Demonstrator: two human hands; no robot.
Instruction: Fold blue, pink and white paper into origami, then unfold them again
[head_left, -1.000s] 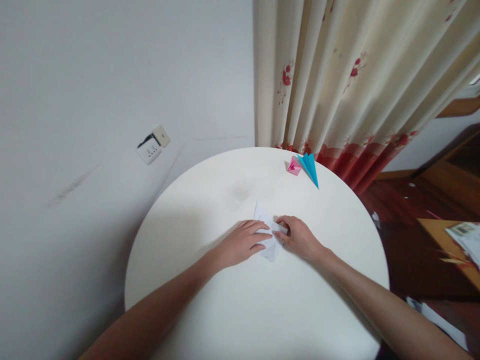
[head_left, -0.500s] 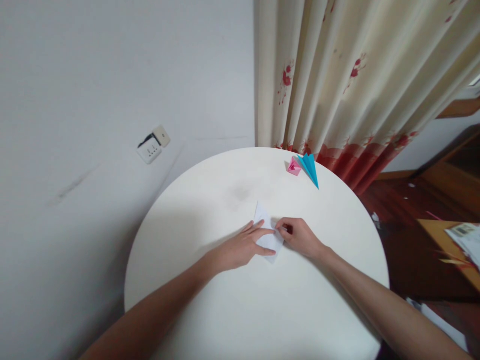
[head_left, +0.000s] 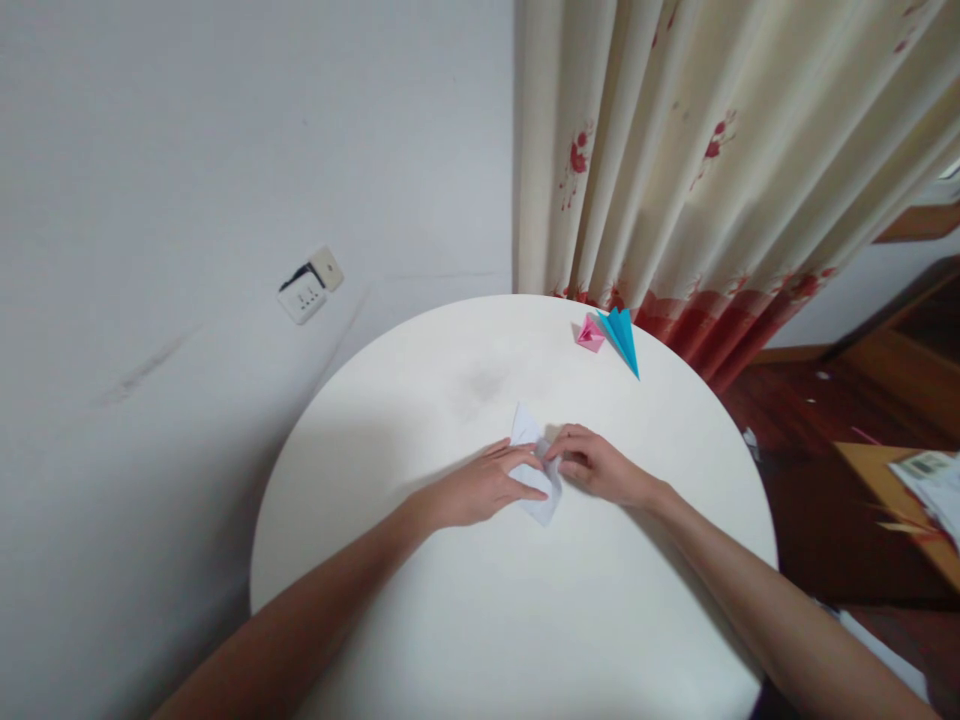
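Note:
A small folded sheet of white paper [head_left: 544,510] lies on the white round table [head_left: 480,620], one corner pointing away from me. Across its left part rests my left hand [head_left: 487,485], fingers spread and laid on the paper. My right hand [head_left: 596,465] is at the paper's right edge, its fingers bent and closed on that edge, which curls up a little. The fingertips partly cover the folds in the middle, so their exact shape is hidden.
Near the table's far edge lie a pink folded paper piece [head_left: 590,335] and a blue paper plane [head_left: 621,340]. Behind hangs a cream and red curtain [head_left: 675,200]. A wall with a socket [head_left: 302,296] stands at left. Papers [head_left: 930,480] lie on a wooden surface at right.
The paper's right edge has lifted and curled inward, toward my left hand. My right fingers have shifted slightly left and up with it. My left hand has moved very little.

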